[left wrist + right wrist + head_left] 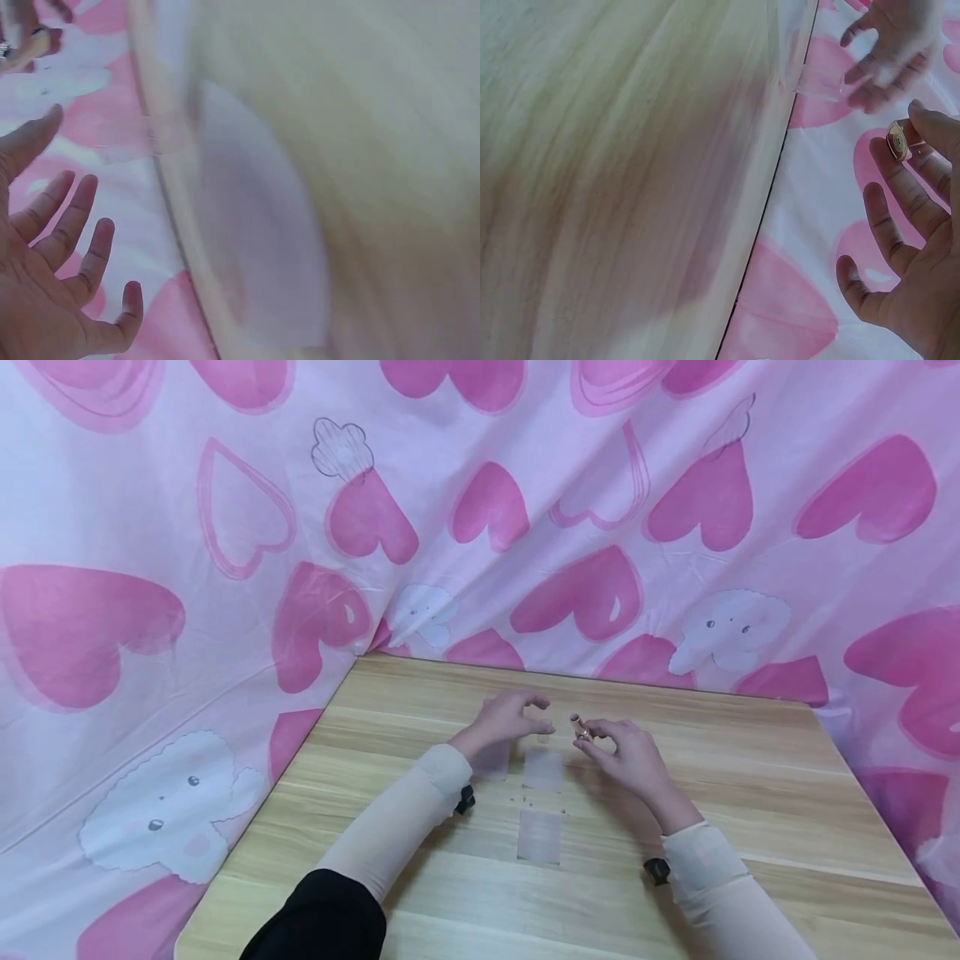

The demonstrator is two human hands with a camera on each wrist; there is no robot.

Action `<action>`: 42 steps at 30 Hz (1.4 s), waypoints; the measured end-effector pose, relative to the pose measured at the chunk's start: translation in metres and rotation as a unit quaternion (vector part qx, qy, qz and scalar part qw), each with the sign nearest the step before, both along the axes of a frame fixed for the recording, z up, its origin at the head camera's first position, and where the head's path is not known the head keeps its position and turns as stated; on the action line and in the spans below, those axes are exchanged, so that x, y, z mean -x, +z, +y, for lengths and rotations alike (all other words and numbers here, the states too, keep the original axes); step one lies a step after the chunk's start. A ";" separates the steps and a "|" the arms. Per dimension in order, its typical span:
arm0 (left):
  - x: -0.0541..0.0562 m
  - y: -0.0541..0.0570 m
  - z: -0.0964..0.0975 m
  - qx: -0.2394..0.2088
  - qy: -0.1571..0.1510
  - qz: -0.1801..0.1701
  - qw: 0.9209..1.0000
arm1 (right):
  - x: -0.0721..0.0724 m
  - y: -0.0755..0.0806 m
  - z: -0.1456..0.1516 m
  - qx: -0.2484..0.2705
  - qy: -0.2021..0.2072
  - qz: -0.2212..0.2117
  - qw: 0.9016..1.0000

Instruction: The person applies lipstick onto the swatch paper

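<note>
My right hand (632, 755) pinches a small shiny rose-gold tube, perhaps a lipstick (579, 727), between thumb and fingertips above the table. Its round, patterned gold end (897, 141) shows in the right wrist view. To its left, my left hand (512, 715) hovers with fingers spread and nothing in them. Under that hand's fingertips is a small clear piece (543, 737), hard to make out. Nearer me lie translucent square pieces: one (491, 762) partly behind the left hand, one (542, 770) between the hands, and one (539, 837) closer.
The wooden table (750, 793) reaches back to a pink heart-print cloth (480, 510) hanging behind and at the left. Tiny dark specks (525, 800) show between the two middle squares. In the left wrist view a blurred whitish panel (259, 232) fills the middle.
</note>
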State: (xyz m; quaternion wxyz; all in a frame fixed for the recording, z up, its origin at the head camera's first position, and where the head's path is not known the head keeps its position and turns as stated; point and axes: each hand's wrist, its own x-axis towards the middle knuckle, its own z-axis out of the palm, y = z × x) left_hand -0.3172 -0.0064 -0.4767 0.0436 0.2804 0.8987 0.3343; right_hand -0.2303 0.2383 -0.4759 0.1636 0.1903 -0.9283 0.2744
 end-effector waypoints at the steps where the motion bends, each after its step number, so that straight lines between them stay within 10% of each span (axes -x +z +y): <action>1: -0.002 0.004 0.000 -0.020 -0.003 -0.007 1.000 | 0.000 0.001 -0.001 0.003 -0.003 0.002 1.000; 9: -0.026 0.025 0.013 -0.209 -0.015 -0.084 0.974 | -0.003 0.009 -0.015 0.037 -0.032 0.019 0.999; 21: -0.049 0.018 0.040 -0.381 0.041 -0.059 0.922 | -0.004 0.011 -0.032 0.085 -0.051 0.121 0.988; 34: -0.057 0.017 0.051 -0.414 0.086 -0.065 0.904 | -0.008 0.011 -0.040 0.091 -0.062 0.133 0.985; 42: -0.057 0.019 0.050 -0.406 0.096 -0.046 0.908 | -0.009 0.011 -0.039 0.101 -0.060 0.133 0.984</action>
